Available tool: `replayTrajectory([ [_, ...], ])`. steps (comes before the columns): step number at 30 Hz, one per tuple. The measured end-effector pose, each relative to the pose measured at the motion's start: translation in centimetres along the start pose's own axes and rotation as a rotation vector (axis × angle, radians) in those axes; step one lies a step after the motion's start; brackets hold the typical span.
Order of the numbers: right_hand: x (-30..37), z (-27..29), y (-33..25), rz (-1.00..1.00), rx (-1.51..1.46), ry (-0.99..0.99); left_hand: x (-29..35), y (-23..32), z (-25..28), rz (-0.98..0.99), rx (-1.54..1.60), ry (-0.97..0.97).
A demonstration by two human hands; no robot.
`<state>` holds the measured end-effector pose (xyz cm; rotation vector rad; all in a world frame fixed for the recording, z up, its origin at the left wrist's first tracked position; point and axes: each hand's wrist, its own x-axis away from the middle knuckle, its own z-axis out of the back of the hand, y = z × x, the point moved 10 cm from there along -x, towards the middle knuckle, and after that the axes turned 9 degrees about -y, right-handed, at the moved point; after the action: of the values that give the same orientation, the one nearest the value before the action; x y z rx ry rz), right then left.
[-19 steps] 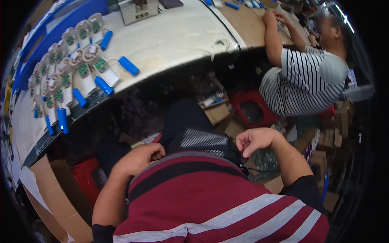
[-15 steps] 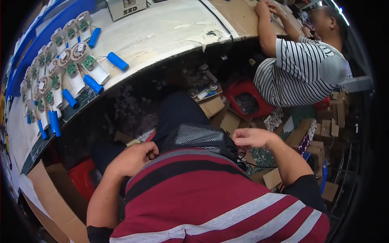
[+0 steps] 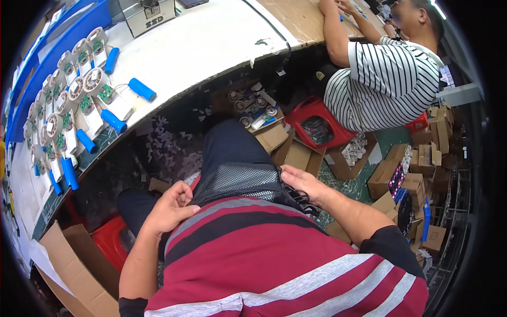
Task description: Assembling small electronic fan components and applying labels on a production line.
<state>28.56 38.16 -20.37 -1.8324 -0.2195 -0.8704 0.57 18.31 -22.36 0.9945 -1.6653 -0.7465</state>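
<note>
A black mesh bag point(image 3: 248, 183) lies across my lap, at the hem of my maroon striped shirt. My right hand point(image 3: 305, 186) has its thumb and fingers closed on the bag's right edge, where dark cords point(image 3: 303, 202) hang in loops. On the other side, my left hand point(image 3: 171, 207) is beside the bag's left end. Its fingers are bent and the thumb stands apart from them, close to the shirt hem; I see nothing held in it.
On the white workbench point(image 3: 195, 58) at the left stand several round white fan-like parts point(image 3: 94, 79) with green boards and blue cylindrical batteries point(image 3: 141, 90). A co-worker in a striped shirt point(image 3: 385, 84) sits by a red stool point(image 3: 338, 138). Cardboard boxes point(image 3: 388, 171) fill the right; an open carton point(image 3: 79, 264) stands lower left.
My right hand has moved left onto the bag's edge and closed there. The left hand has turned, its thumb now apart from the fingers. The whole view has shifted slightly.
</note>
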Motion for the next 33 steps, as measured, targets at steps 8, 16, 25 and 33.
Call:
replayTrajectory([
  [8,1.5,3.6,-8.8,0.156,0.827,0.148,-0.6,3.9,-2.0,-0.020,0.031,0.108],
  [16,3.7,-4.5,-12.9,0.633,1.445,-0.202,-6.6,16.3,-11.0,-0.525,-0.857,-0.096],
  [25,6.1,-3.8,-14.6,0.636,1.657,-0.097,-7.7,18.0,-15.0,-0.669,-1.308,-0.132],
  [33,4.0,-1.5,-13.1,0.373,1.169,-0.422,-5.9,16.7,-11.0,-0.602,-1.110,-0.169],
])
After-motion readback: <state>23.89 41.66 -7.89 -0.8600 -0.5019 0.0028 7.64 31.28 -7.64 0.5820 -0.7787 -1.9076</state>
